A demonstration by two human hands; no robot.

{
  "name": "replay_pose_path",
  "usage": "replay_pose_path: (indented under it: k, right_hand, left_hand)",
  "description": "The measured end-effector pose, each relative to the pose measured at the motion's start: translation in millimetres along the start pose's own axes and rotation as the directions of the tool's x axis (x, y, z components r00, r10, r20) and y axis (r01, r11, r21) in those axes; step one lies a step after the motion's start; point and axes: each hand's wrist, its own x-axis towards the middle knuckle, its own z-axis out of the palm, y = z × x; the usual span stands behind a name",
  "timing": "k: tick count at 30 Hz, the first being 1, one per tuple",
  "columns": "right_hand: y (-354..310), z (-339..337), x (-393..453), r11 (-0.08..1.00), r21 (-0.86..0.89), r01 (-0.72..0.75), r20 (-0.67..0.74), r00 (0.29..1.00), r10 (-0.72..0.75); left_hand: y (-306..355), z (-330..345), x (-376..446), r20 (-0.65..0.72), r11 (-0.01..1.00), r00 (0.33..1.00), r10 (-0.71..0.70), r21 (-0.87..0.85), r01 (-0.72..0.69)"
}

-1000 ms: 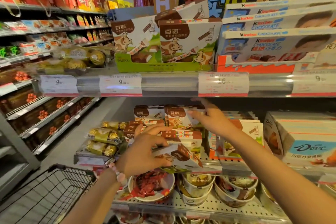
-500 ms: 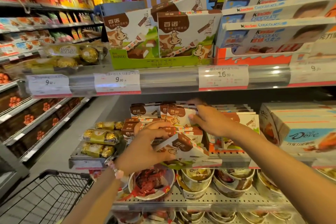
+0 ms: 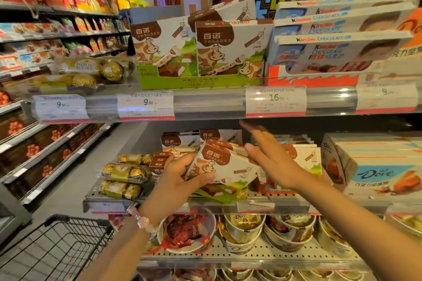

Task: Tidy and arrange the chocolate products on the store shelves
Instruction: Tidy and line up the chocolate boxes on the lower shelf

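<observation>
1. Left hand [image 3: 175, 180] grips a cow-print chocolate box [image 3: 219, 166], tilted, above the middle shelf [image 3: 285, 206].
2. Right hand [image 3: 271, 157] is spread flat beside it.
3. Green tray [image 3: 194, 82] above holds matching boxes.

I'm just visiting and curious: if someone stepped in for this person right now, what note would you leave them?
Left hand: gripping a tilted cow-print chocolate box lifted off the middle shelf.
Right hand: open and flat beside that box's right end, holding nothing.
More of the same boxes stand behind; Dove boxes sit right, gold-wrapped chocolates left.
Done: top-shelf display looks orderly.
Left: set the held box upright in its row, then straighten the loose ones.
</observation>
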Motion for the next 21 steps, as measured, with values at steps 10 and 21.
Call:
replay_pose_path:
  k: [10, 21]
  right_hand:
    - [-21.7, 2.9, -16.1, 0.983, 0.182, 0.033, 0.168, 0.984, -0.064]
    - [-35.4, 5.0, -30.4, 0.921, 0.328, 0.21, -0.176, 0.971, -0.159]
  left_hand:
    - [-2.5, 3.1, -4.9, -0.046, 0.999, 0.998, -0.031, -0.01, 0.031]
    - [-34.3, -44.3, -10.9, -0.071, 0.731, 0.99, 0.121, 0.681, -0.04]
